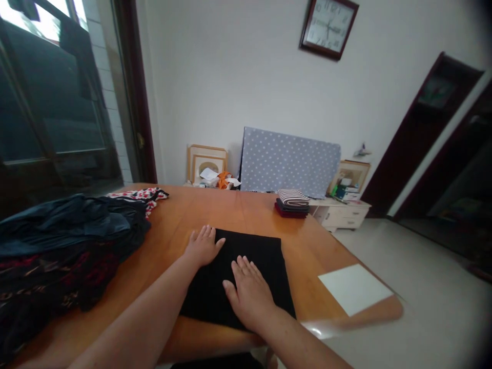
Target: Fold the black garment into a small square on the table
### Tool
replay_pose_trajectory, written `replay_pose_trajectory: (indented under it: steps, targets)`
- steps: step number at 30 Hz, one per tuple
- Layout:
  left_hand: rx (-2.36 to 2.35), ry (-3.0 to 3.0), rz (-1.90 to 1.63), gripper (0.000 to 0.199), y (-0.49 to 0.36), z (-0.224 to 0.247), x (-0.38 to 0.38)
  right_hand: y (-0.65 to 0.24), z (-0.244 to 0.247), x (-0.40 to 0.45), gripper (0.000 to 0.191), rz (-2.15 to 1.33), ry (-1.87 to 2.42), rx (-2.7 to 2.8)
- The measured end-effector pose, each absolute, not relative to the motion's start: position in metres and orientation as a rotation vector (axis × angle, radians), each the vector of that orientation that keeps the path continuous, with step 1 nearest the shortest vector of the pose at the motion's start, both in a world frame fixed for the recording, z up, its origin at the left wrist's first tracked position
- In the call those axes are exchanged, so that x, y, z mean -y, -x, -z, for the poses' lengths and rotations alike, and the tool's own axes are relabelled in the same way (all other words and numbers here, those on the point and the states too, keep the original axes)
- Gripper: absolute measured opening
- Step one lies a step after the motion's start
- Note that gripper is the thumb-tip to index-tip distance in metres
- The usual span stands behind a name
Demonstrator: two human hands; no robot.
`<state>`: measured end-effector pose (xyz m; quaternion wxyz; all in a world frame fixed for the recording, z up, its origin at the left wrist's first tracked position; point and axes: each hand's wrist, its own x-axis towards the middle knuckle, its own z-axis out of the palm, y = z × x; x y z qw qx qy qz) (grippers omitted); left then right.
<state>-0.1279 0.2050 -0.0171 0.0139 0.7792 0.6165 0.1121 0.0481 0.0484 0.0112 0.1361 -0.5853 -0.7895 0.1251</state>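
The broad worktop (230, 205) carries a flat black cloth (225, 269) near its front edge. The left hand (202, 247), loosely spread, covers the cloth's far-left corner; the right hand (250, 294) lies open on its middle; neither grips anything. Uneven pushing could ruck the fabric. Its sides point away from the person; the long axis is unclear.

A cloth (266, 253) lies at the near side of the bench (215, 205), with the person's left grip (202, 249) on its far left corner and the right grip (249, 292) on it, nearer and to the right. A heap of garments (77, 225) lies to the left; a sheet (355, 289) lies to the right, near the bench's edge. A stack of garments (292, 202) stands farther back, at right. Behind the bench, a draped cover (288, 159) stands between a frame (191, 156) at left and a cabinet (346, 216) at right.
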Motion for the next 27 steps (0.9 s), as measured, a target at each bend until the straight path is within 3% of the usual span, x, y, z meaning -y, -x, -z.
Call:
replay_pose_trajectory:
  steps: [12,20,27]
  targets:
    - [-2.124,-2.338,-0.293,0.096,0.128,0.025,-0.213,-0.077,-0.037,-0.119,0.074,-0.385,1.830,2.113]
    - [-1.860,-2.634,-0.248,0.070,0.127,0.020,-0.210,-0.087,-0.023,-0.146,0.076,-0.390,1.951,2.088]
    - [-1.945,-2.531,-0.161,0.079,0.126,0.024,-0.220,-0.094,-0.011,-0.160,0.084,-0.394,2.034,2.042]
